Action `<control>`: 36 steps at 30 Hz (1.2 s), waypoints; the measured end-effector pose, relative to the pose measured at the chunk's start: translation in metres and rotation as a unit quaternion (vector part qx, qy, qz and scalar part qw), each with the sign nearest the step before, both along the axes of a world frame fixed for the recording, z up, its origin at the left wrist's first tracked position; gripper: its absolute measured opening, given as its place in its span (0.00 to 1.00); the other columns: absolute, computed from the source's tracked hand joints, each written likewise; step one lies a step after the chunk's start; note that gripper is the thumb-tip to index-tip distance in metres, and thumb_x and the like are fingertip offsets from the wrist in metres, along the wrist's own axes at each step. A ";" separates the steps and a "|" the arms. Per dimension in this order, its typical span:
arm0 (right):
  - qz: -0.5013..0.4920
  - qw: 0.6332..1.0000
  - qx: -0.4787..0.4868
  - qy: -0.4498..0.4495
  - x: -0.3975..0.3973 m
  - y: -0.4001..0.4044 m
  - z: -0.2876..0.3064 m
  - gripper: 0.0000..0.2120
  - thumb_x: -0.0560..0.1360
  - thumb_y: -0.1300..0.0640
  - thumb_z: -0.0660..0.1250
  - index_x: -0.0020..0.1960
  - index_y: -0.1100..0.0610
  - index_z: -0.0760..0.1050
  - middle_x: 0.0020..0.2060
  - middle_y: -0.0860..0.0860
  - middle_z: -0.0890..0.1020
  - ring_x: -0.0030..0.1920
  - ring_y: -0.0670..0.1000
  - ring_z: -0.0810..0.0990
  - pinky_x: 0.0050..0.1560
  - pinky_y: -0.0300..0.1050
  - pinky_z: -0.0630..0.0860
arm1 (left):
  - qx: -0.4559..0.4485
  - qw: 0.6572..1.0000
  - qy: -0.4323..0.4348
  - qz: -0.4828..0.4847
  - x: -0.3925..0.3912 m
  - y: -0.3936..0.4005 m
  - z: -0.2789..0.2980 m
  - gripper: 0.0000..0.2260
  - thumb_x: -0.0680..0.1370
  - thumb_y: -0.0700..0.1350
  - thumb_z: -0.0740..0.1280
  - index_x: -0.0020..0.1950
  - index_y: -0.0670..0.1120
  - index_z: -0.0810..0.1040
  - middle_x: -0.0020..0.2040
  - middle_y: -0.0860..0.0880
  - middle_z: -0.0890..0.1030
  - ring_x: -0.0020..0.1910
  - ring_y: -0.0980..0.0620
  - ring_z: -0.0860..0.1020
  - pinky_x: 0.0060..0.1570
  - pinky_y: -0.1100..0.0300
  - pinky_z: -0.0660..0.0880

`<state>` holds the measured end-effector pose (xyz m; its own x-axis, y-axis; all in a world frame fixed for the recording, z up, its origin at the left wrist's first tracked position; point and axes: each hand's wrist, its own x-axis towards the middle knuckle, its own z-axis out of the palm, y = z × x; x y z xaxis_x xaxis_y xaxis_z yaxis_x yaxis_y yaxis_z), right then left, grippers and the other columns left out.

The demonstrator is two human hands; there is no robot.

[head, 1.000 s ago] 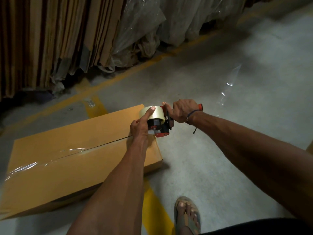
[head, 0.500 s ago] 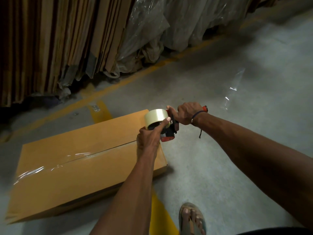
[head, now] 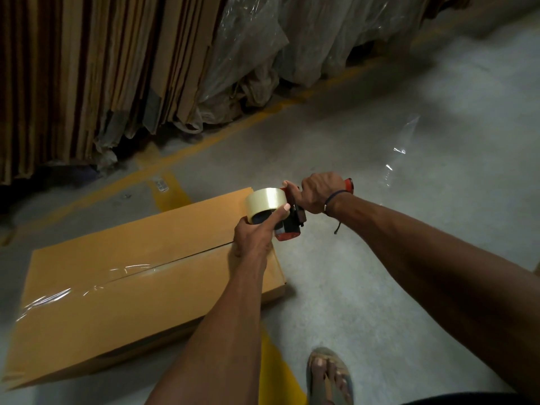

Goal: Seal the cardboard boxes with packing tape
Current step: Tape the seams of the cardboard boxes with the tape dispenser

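Your right hand [head: 317,192] grips the tape gun [head: 292,226] handle; left hand [head: 252,236] pinches its roll [head: 264,201] above the box [head: 117,276] on the floor, seam running left-to-right, half taped. No readable writing.

Flat brown cardboard box [head: 140,276] lies on floor, clear tape strip [head: 87,285] along centre seam's left part, right part untaped. Red tape dispenser [head: 287,226] w/ clear roll [head: 264,200] held above box's right end.

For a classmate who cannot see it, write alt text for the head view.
Two hands work a tape dispenser above a part-taped cardboard box on the floor: right hand grips its handle, left hand holds the tape roll.
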<state>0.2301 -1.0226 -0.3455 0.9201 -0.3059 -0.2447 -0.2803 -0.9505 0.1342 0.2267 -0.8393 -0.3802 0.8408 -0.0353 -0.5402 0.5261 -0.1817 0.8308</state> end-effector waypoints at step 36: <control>-0.355 0.895 0.197 -0.183 -0.133 0.022 -0.198 0.28 0.83 0.35 0.51 0.49 0.59 0.74 0.50 0.62 0.82 0.55 0.66 0.80 0.52 0.59 0.74 | 0.444 0.759 -0.374 -0.294 -0.037 0.028 -0.055 0.29 0.82 0.58 0.59 0.80 0.47 0.63 0.76 0.44 0.60 0.71 0.43 0.63 0.66 0.41 0.65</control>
